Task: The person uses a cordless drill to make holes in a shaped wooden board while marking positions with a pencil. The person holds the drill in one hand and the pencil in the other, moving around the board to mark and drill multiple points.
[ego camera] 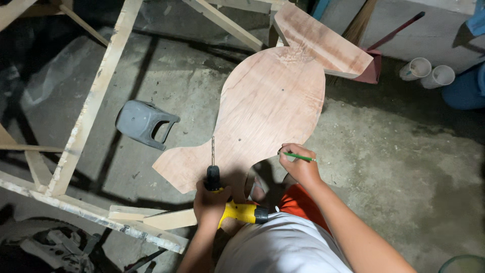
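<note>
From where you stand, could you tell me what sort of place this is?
Probably a home woodworking space: a cut plywood panel, a rough timber frame on bare concrete floor, and a yellow drill in the left hand.

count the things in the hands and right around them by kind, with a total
yellow power drill in the left hand: 1
green pencil in the right hand: 1
curvy plywood cutout: 1
grey plastic stool on its side: 1
white pipe ends: 2
Total: 6
</note>
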